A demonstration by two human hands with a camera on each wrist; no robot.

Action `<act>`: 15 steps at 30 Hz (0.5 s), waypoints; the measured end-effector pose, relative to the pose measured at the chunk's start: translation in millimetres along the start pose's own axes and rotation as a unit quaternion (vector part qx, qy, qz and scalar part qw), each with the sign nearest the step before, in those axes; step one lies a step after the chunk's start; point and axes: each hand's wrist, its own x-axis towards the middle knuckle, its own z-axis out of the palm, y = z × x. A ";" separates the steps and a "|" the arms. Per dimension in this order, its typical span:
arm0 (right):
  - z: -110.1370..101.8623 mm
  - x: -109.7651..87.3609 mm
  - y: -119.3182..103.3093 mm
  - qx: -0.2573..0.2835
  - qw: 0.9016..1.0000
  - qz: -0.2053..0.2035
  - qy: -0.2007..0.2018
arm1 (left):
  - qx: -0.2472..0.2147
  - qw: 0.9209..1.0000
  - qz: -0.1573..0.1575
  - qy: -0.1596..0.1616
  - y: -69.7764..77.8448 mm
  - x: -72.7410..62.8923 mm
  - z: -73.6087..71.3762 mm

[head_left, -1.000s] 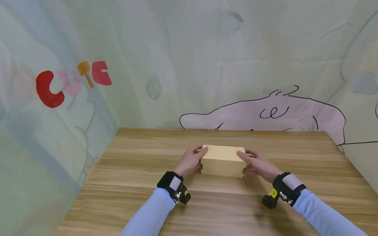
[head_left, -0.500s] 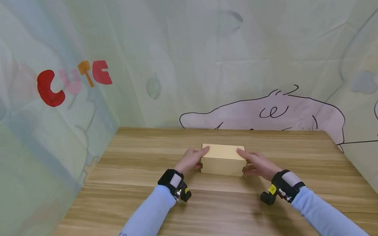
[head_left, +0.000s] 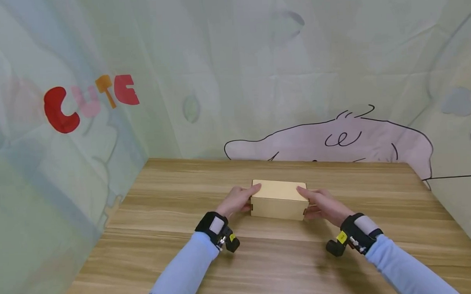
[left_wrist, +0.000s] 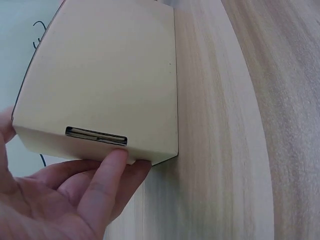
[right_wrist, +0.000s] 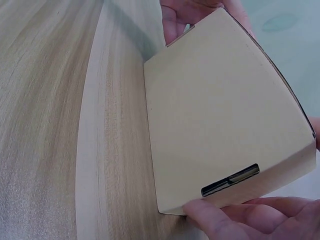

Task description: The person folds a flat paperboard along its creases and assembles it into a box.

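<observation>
A pale wooden box with a flat top sits on the table, its long side toward me. At its left end, my left hand grips it, thumb on the top and fingers along the end panel. My right hand holds the other end the same way, thumb over the top corner. In the left wrist view a dark-edged slot shows near the corner of the box, just above the fingertips. A similar slot marks the other end of the box in the right wrist view.
The wood-grain table reaches back to a pale cloth backdrop with cartoon drawings. Red, pink and orange letters mark the backdrop's left part. Black wrist straps with small cameras sit on both wrists.
My left thumb has slid slightly farther in over the top of the box. The box and both hands otherwise stay nearly in place.
</observation>
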 end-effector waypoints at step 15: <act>-1.9 -4.0 -1.9 0.004 1.000 -0.029 -0.010 | 0.021 0.999 0.025 -0.012 4.6 -2.5 -2.1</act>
